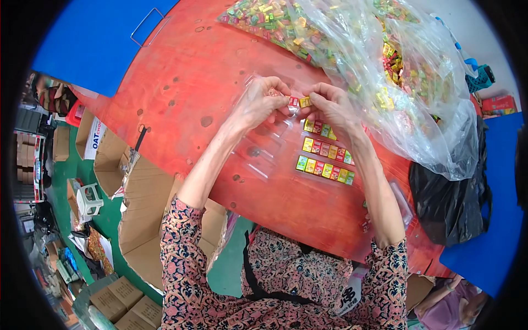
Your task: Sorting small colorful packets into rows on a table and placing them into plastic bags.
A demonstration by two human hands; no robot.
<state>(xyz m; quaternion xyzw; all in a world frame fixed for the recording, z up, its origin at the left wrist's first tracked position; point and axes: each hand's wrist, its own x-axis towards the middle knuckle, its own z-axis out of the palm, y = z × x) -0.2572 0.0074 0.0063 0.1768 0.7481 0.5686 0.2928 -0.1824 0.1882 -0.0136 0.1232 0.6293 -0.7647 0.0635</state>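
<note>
The fingers of the left hand [257,104] are pinched together on a small red box [293,101], thumb and forefinger at its side. The fingers of the right hand [333,105] are clamped on a small yellow box [305,102], close beside the red one; whether the two touch, I cannot tell. Both boxes are held above the red bench [187,93]. Just below the right hand lie three rows of small coloured boxes [325,169], the nearest one partly covered by that hand. Clear plastic trays [257,159] lie to the left of the rows. Beyond the hands, a large clear bag [341,33] holds many more such boxes. A black bag [454,206] hangs at the bench's right edge, and an open cardboard box [146,220] stands at its left.
</note>
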